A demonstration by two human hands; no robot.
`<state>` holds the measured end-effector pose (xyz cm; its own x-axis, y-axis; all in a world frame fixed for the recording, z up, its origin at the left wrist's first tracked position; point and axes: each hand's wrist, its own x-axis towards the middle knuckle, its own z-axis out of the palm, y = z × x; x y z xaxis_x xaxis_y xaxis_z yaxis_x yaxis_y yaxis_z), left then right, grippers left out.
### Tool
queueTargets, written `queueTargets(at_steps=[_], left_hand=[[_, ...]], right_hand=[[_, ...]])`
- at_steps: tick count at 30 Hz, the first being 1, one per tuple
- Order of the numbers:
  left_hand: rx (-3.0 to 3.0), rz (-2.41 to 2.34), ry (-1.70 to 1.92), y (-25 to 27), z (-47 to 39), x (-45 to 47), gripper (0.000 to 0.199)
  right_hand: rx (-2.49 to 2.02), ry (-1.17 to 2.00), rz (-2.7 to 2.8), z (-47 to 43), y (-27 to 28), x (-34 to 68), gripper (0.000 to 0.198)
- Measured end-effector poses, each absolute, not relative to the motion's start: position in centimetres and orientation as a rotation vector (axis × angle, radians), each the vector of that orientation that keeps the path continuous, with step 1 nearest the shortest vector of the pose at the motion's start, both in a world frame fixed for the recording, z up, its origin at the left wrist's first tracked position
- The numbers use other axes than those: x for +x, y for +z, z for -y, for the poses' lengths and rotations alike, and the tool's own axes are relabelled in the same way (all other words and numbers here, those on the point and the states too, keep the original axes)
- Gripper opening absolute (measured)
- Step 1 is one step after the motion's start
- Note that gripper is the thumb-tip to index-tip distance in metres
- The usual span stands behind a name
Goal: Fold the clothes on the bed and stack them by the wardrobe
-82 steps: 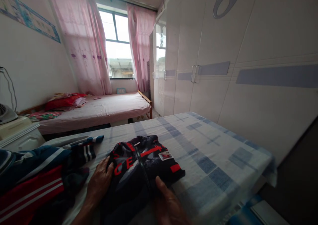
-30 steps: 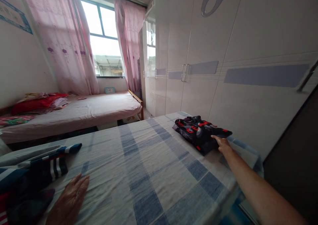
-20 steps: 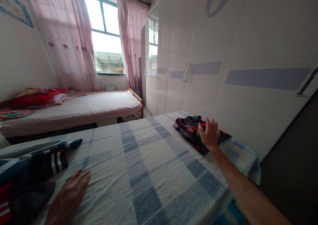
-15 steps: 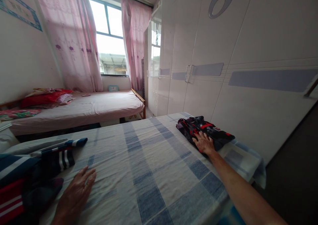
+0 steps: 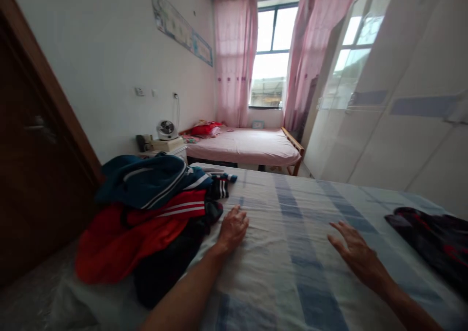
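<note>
In the head view, my left hand (image 5: 233, 229) is low over the bed sheet (image 5: 263, 253), beside the right edge of a heap of clothes (image 5: 157, 209). Its fingers are slightly bent and apart, with nothing seen in them. The heap holds a teal garment with white stripes (image 5: 146, 180) on top, with red and black pieces below. My right hand (image 5: 354, 252) is over the sheet's middle, fingers spread and holding nothing. A folded black and red garment (image 5: 433, 238) lies to its right, apart from the hand.
Beyond this bed stands a second bed (image 5: 244, 143) with pink bedding under a curtained window. White wardrobes (image 5: 369, 146) line the right side. A small fan (image 5: 167, 130) sits on a cabinet at the back left, and a brown door (image 5: 32, 150) is at far left.
The view has swung left, bringing the whole clothes heap in. My right hand has come off the folded black and red garment and moved left. My left hand remains beside the heap.
</note>
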<state>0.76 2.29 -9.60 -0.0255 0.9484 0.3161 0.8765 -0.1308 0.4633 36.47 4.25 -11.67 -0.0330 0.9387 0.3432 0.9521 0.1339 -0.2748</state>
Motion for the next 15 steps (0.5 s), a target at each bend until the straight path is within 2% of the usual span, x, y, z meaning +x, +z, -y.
queueTargets(at_steps=[6,11,15], left_hand=[[2.144,-2.02,0.952,-9.4,-1.6,1.4,0.028],[2.235,-2.057,1.22,-4.5,0.5,0.4,0.041],[2.058,-2.622,1.649,0.9,2.9,-3.9,0.057]], right_hand=[[-1.604,-0.259,2.229,-4.2,-14.6,35.1,0.056],[-1.596,-0.343,2.265,-4.2,-14.1,35.5,0.056],[-1.593,-0.372,2.281,-4.2,-14.2,35.4,0.055]])
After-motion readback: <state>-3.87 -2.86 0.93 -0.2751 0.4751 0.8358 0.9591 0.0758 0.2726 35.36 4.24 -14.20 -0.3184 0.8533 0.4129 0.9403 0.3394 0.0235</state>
